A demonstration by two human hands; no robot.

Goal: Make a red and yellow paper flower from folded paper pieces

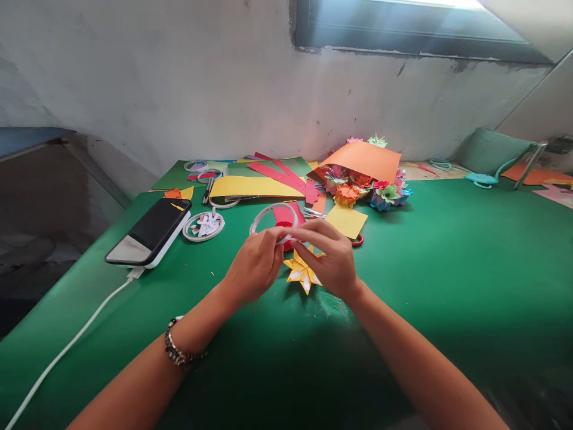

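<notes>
Bare skin of the left forearm (147,364), with a beaded bracelet (176,346) at its wrist, and of the right forearm (416,352) crosses a smooth green tabletop (452,269), glossy in patches. The person's left hand (255,266) has its thumb and fingers drawn together on the near side of a white tape ring (268,209). The right hand (329,257) brings its fingertips to the same spot; whether they pinch anything cannot be told. Just below the hands lies a yellow paper star (305,275), partly covered by the right hand.

To the left rest a white cable (74,340), a dark-faced device (150,233) and a ring holding paper scraps (203,226). Beyond the hands are a yellow square (347,220), a long yellow strip (255,186), red strips (280,174) and clustered paper flowers (348,194), partly under an orange sheet (367,158).

At the far right stands a grey-green pouch (492,154). A scuffed pale wall (179,77) rises behind the surface, with a dark-framed window (403,30) letting in light above.
</notes>
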